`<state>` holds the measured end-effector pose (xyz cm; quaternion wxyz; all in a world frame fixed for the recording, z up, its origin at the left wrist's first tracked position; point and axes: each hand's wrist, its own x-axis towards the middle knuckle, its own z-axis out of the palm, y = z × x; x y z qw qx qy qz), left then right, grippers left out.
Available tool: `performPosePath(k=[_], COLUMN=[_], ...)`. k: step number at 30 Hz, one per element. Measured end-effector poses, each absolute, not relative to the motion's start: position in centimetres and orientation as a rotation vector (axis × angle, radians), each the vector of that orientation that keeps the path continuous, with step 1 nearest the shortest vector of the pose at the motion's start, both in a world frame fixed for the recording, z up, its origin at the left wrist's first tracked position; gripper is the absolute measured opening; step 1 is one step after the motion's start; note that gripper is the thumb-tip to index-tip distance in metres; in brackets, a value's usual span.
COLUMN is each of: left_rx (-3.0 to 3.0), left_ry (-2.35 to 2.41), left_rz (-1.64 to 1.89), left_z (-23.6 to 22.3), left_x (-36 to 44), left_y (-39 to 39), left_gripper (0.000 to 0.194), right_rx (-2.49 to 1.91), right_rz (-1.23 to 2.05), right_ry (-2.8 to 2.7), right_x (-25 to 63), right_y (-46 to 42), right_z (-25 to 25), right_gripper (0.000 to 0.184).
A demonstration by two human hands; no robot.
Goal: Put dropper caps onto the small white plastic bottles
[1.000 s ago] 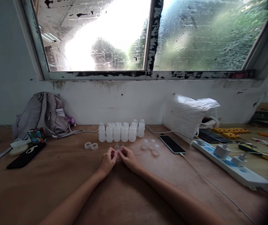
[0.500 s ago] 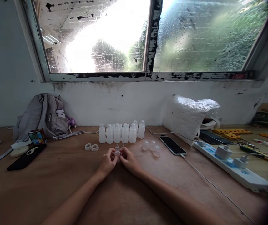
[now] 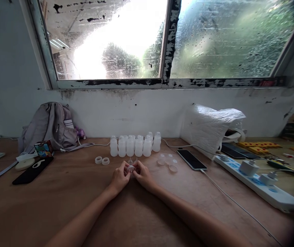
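Both hands meet over the wooden table, fingers pinched round one small clear-and-white bottle ring (image 3: 131,168). My left hand (image 3: 120,176) grips its left side and my right hand (image 3: 143,175) its right side. Fingertips partly hide it, so I cannot tell whether a nipple sits inside. Just beyond the fingers stand two small clear nipples (image 3: 130,160). Behind them is a cluster of white translucent baby bottles (image 3: 130,146) with clear caps on top. Two loose bottle rings (image 3: 105,161) lie to the left. Several clear caps (image 3: 173,168) lie to the right of my right hand.
A charging phone (image 3: 191,160) and its cable lie right, beside a white power strip (image 3: 258,183). A silver foil bag (image 3: 208,127) leans on the wall. On the left are a grey backpack (image 3: 49,127) and a black pouch (image 3: 32,171). Tools (image 3: 288,169) lie far right.
The whole view has shifted slightly to the right. Both hands keep their pinch on the bottle ring, with only slight finger movement.
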<state>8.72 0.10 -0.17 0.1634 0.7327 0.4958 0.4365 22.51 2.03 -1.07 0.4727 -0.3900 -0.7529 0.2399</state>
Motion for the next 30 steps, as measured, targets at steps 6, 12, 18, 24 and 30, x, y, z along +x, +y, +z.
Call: performPosePath(k=[6, 12, 18, 24, 30], left_rx=[2.070, 2.002, 2.085, 2.085, 2.099], left_ry=[1.465, 1.457, 1.495, 1.493, 1.457], left_rz=[1.218, 1.213, 1.160, 1.172, 1.182], left_z=[-0.16, -0.13, 0.05, 0.03, -0.08], left_x=[8.71, 8.58, 8.63, 8.70, 8.56], left_y=[0.11, 0.28, 0.02, -0.08, -0.07], left_gripper=[0.007, 0.009, 0.008, 0.008, 0.010], right_rx=[-0.951, -0.949, -0.983, -0.976, -0.956], right_rz=[0.589, 0.598, 0.581, 0.567, 0.566], right_ry=[-1.855, -1.846, -1.862, -1.868, -1.849], right_x=[22.50, 22.49, 22.39, 22.42, 22.45], right_y=[2.01, 2.19, 2.30, 2.03, 1.66], right_z=[-1.11, -1.14, -1.30, -1.00, -0.63], right_gripper=[0.011, 0.009, 0.004, 0.007, 0.010])
